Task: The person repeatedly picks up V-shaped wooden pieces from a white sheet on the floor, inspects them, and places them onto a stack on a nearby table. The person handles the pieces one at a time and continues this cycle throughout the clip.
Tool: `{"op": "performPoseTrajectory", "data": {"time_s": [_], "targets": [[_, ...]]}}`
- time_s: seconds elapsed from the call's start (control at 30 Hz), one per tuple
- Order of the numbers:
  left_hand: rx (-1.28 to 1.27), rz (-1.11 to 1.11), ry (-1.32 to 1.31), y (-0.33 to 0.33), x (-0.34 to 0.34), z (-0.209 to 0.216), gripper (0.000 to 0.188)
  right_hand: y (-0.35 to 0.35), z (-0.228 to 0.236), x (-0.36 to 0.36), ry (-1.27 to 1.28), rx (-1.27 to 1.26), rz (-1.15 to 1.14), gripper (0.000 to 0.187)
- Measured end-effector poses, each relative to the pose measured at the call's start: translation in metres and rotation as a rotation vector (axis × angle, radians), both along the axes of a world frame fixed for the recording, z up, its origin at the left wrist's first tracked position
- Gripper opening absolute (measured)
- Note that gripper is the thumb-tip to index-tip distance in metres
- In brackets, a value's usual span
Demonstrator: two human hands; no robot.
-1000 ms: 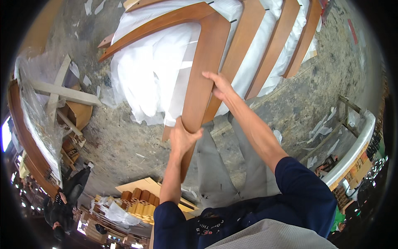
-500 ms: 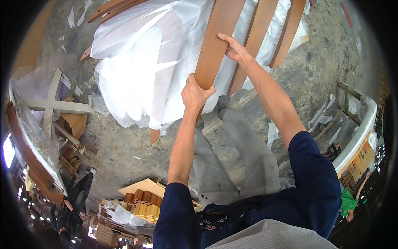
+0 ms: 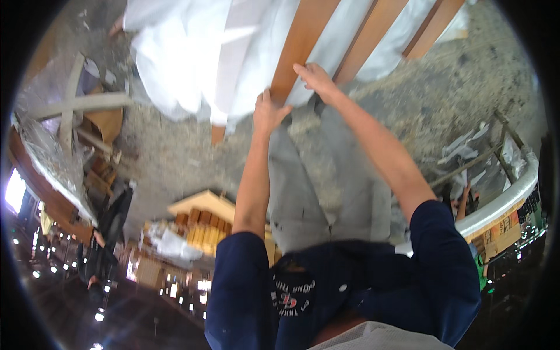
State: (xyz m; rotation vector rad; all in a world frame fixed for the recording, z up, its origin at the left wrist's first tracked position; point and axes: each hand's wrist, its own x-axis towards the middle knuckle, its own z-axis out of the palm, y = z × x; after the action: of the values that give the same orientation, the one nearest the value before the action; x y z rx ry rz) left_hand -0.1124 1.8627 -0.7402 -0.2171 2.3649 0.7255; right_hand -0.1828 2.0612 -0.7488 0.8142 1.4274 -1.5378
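Gripping the brown plank (image 3: 303,44) two-handed!

With both arms (image 3: 379,143) outstretched, holding the plank's near end in left hand (image 3: 269,114), pinching its right edge farther up in right hand (image 3: 317,81). Seeing white wrapping (image 3: 169,64) directly left of the plank, more brown boards (image 3: 370,41) to its right, grey crossed timbers (image 3: 70,105) well to its left, and, on the navy shirt (image 3: 420,280) below it, white lettering (image 3: 289,313).

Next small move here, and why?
I'd probably nudge the wooden piece slightly to settle it against the white sheeting, keeping both hands on: the left hand is at its lower end, the right hand at its right edge, and a neighbouring piece lies close on the right.
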Motion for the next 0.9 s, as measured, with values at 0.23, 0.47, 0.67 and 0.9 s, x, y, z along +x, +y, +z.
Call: {"op": "performPoseTrajectory", "data": {"time_s": [0.23,0.47,0.67,0.9], "targets": [[-0.040,0.114,-0.091,-0.019,0.032,-0.034,0.086,-0.085,-0.029,0.064,-0.176,-0.129,-0.123,0.080],[-0.075,0.063,-0.244,-0.012,0.023,-0.007,0.080,-0.088,0.002,0.063,-0.165,0.013,-0.348,0.079],[0.354,-0.020,-0.652,-0.042,-0.040,0.020,0.085,-0.054,0.029,0.075,-0.095,-0.055,-0.227,0.087],[0.808,0.320,-0.343,0.098,-0.237,0.046,0.073,-0.054,0.071,0.063,0.104,-0.027,-0.242,0.073]]}}
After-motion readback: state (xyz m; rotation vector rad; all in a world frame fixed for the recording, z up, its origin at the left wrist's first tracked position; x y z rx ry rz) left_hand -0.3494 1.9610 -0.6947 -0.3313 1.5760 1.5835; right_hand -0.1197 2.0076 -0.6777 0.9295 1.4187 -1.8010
